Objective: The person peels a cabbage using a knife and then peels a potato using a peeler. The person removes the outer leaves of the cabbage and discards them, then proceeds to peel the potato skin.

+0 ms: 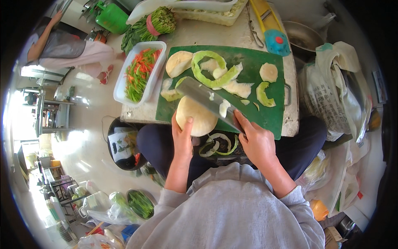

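Observation:
My left hand (183,133) holds a peeled, pale round vegetable (197,118) at the near edge of a green cutting board (270,121). In my right hand (256,137) is a cleaver (211,101), its broad blade slanting across the vegetable's upper right side, with white scraps stuck on it. Whether the edge touches the vegetable cannot be told. Beyond the blade lie a curled green peel (214,82) and pale pieces. A round slice (268,72) and a short curved peel (264,95) rest on the board's right side. More peel strips (228,151) lie below the table edge, between my knees.
Left of the board stands a plastic tray (117,91) of red and green strips. Behind it lies a banded bundle of greens (152,25). A yellow slicer (264,15) and a wok (303,35) are at the back right. Another person (71,49) is at the upper left.

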`<action>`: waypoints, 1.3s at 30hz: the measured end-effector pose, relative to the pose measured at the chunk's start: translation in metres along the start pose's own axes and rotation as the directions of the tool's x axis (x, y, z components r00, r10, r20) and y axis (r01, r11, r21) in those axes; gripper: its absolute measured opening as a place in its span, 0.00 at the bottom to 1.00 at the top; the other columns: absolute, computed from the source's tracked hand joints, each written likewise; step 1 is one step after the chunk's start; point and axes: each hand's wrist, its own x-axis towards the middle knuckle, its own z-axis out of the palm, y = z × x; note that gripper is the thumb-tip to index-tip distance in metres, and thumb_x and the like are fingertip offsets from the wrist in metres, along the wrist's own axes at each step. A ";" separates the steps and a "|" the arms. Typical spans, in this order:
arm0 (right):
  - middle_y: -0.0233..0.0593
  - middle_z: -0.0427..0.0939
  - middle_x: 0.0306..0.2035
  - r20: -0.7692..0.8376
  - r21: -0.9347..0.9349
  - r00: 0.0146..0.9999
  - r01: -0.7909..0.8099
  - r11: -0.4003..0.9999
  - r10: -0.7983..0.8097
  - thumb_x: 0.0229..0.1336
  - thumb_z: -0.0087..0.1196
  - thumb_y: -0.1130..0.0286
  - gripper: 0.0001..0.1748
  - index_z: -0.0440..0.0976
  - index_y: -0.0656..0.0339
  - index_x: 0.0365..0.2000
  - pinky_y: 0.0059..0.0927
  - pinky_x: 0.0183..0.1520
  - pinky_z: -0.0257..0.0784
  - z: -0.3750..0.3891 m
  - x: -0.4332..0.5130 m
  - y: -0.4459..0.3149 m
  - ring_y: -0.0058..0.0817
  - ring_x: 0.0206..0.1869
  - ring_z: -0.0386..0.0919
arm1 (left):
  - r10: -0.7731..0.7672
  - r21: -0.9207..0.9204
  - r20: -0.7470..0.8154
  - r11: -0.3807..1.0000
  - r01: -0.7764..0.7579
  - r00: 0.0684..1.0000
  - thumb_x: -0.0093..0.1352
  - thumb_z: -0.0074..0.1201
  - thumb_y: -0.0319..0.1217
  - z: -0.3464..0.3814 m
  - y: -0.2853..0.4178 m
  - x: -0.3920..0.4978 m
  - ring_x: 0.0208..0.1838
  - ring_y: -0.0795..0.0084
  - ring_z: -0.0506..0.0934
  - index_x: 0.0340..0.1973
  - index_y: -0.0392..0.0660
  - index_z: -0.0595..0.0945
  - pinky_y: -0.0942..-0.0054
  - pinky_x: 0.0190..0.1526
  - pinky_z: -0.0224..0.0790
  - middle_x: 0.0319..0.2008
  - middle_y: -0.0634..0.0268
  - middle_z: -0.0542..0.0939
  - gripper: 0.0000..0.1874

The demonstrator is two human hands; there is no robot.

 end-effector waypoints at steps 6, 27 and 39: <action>0.31 0.67 0.23 0.059 -0.300 0.949 0.314 0.901 -0.311 0.55 0.60 0.73 0.42 0.72 0.44 0.73 0.34 0.28 0.75 -0.010 -0.012 -0.009 0.28 0.23 0.74 | -0.035 0.164 0.137 0.986 0.012 0.990 0.71 0.73 0.40 -0.020 -0.004 0.002 0.68 0.67 0.73 0.77 0.40 0.62 0.64 0.69 0.69 0.69 0.57 0.73 0.47; 0.34 0.67 0.21 0.188 -0.439 0.932 0.361 0.823 -0.309 0.59 0.59 0.73 0.44 0.67 0.41 0.77 0.37 0.25 0.74 0.013 0.023 -0.052 0.33 0.18 0.72 | 0.077 0.168 0.076 0.982 -0.089 0.994 0.77 0.60 0.33 -0.021 -0.019 0.000 0.65 0.64 0.76 0.65 0.31 0.78 0.64 0.67 0.69 0.64 0.54 0.79 0.25; 0.37 0.77 0.24 0.186 -0.455 0.946 0.324 0.830 -0.267 0.57 0.60 0.73 0.44 0.67 0.47 0.75 0.37 0.28 0.81 0.038 0.053 -0.084 0.36 0.23 0.82 | 0.102 0.073 -0.028 0.992 -0.100 0.994 0.72 0.62 0.25 -0.006 -0.014 0.005 0.65 0.66 0.77 0.67 0.32 0.73 0.67 0.67 0.70 0.64 0.53 0.78 0.29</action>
